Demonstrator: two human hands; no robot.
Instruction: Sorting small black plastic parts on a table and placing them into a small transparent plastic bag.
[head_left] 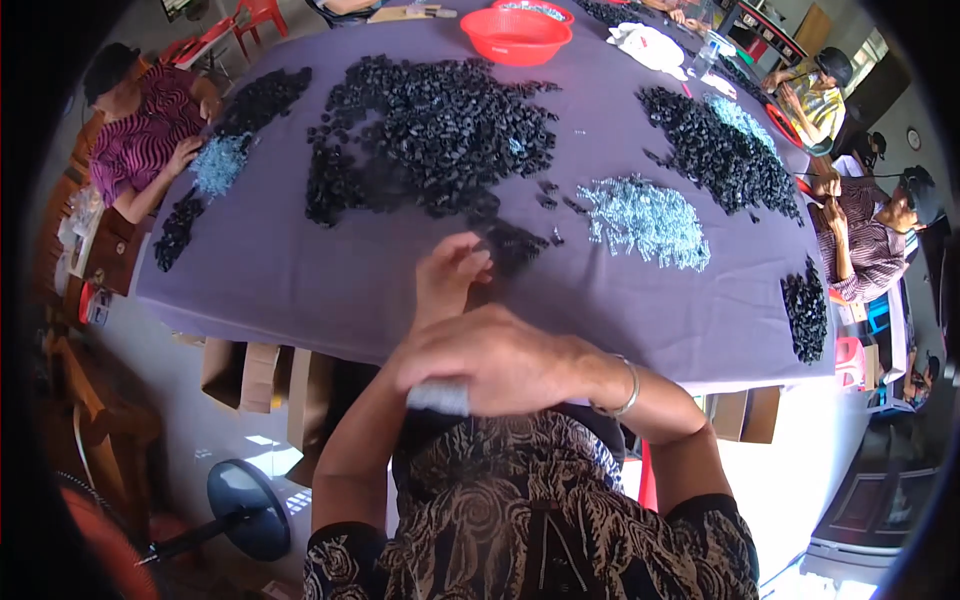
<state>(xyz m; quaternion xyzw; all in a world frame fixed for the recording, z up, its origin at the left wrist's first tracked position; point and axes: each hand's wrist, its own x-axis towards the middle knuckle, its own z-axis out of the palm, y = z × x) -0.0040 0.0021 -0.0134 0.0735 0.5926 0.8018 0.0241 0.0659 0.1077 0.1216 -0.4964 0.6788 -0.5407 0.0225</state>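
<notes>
My left hand reaches over the near part of the purple tablecloth with its fingers curled in. Its fingertips are beside a small cluster of black plastic pieces; whatever they hold is too small to make out. Nearer to me, my right hand, with a bracelet on its wrist, crosses over my left forearm. Motion blurs its fingers. A blurred grey-white thing shows just below that hand. Ahead spreads a large heap of small black pieces, and to its right lies a pile of small shiny pale-blue pieces.
Red plastic baskets stand at the far edge. More black pieces lie at the right, and pale-blue pieces at the left. Co-workers sit around the table, one at the left. Cardboard boxes stand below the table's near edge.
</notes>
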